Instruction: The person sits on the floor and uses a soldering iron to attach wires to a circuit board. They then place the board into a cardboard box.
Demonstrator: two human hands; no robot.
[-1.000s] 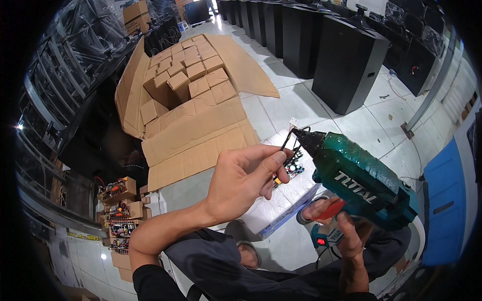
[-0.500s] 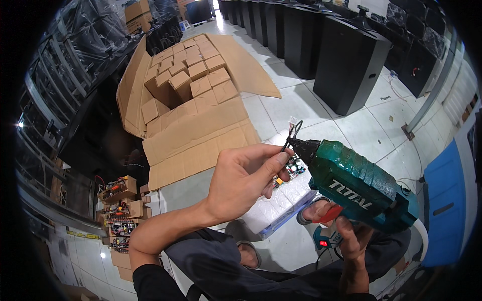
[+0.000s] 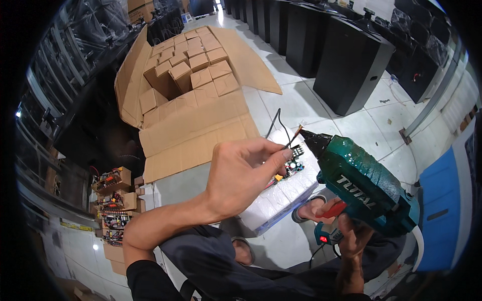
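Note:
Thumb and fingertips of my left hand are closed in a pinch on a thin black cable, which loops up above them. A short bundle of brownish wires with a small pale plug end sticks out beside the pinch. My right hand grips a teal hot glue gun, fingers at its red trigger. The gun's black nozzle is right beside the wires; whether they touch I cannot tell. Below the left fingers lies a circuit board, partly hidden, on a white foam-wrapped block.
A large open carton of small brown boxes lies ahead. Black speaker cabinets stand in a row at the right. At the left are stacked circuit boards with cardboard. A blue plastic panel is at the far right.
The glue gun's nozzle has shifted slightly right and away from my left fingers. The black cable's loop now rises to the left of the wires, spread apart from them.

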